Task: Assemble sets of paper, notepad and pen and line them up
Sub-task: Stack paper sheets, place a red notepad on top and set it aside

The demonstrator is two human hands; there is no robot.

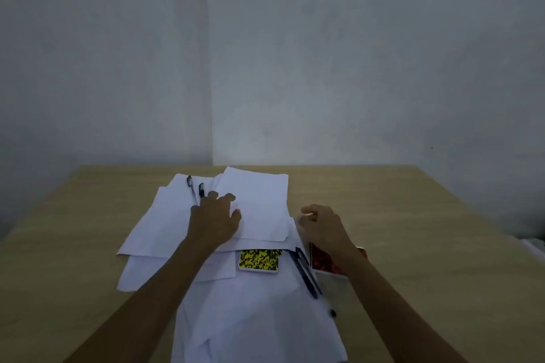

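Note:
Several white paper sheets [256,200] lie scattered in a loose pile across the middle of the wooden table [413,215]. My left hand [215,221] rests flat on the sheets, fingers spread, beside two dark pens [194,187]. My right hand [323,227] hovers over the pile's right edge, fingers curled, and nothing shows in it. A yellow-and-black patterned notepad [259,260] lies on the papers, partly tucked under a sheet. A red patterned notepad [323,262] sits under my right wrist. Two more dark pens [306,272] lie between the notepads.
A small dark pen tip [333,313] pokes out from the near sheets on the right. The table stands in a corner against pale grey walls [265,68]. Bare tabletop shows to the left and right of the pile.

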